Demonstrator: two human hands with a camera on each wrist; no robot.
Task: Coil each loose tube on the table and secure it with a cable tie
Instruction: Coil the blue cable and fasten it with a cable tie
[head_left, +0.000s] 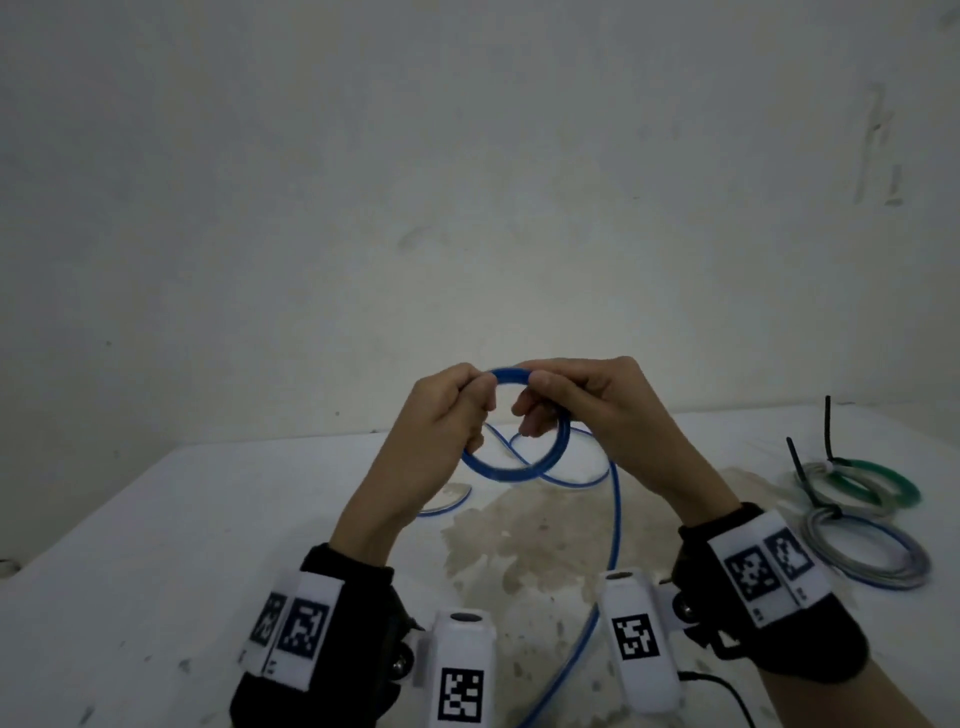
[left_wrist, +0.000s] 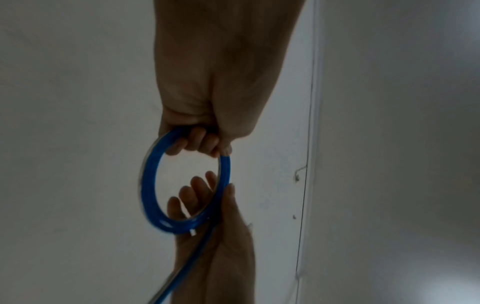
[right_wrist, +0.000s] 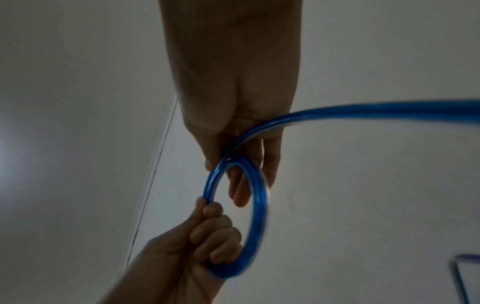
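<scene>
Holding a blue tube up at the centre of the frame, I have it wound into a small ring of several turns above the white table. My left hand grips the ring's left side, fingers curled tight around the bundled turns. My right hand pinches the upper right of the ring between thumb and fingers, feeding the next turn.

The rest of the tube trails down from my right hand, loops on the table behind the ring, and runs toward the bottom of the frame.

I judge the tube light and springy, smooth enough to slip, so the turns will likely spring apart if either grip loosens. The best hold seems to be across all turns at once, where the cable tie must go.

At the right edge lie a green coil and a grey coil, each already tied.
</scene>
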